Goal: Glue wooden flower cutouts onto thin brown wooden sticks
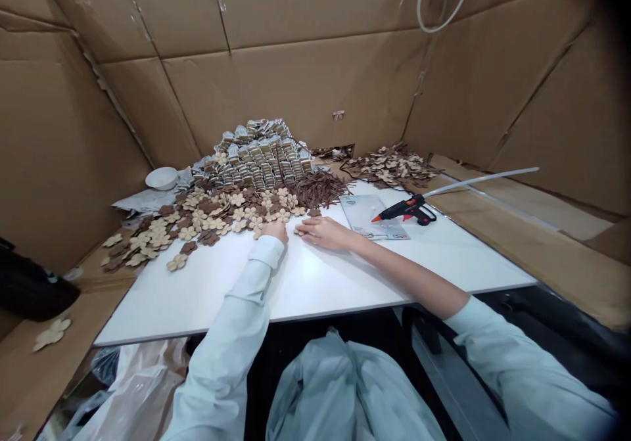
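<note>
My left hand point(276, 231) is at the near edge of a pile of beige and brown flower-shaped pieces point(217, 211). Its fingers are curled, and whatever they hold is hidden. Just to the right, my right hand point(325, 232) rests low over the white board point(315, 273), its fingers closed on a small beige flower piece point(298, 231). A brown flower piece point(314, 212) lies just beyond those fingers. Further right, a black and orange glue gun point(407, 209) with a long white glue stick point(486, 181) lies on a clear sheet point(362, 212).
Behind the flowers rise stacked small bundles point(266, 162), with a heap of thin brown strips point(323, 188) beside them. Another flower pile point(392, 165) is at the back right. A white bowl point(162, 178) stands at left. Cardboard walls point(315, 86) surround the board.
</note>
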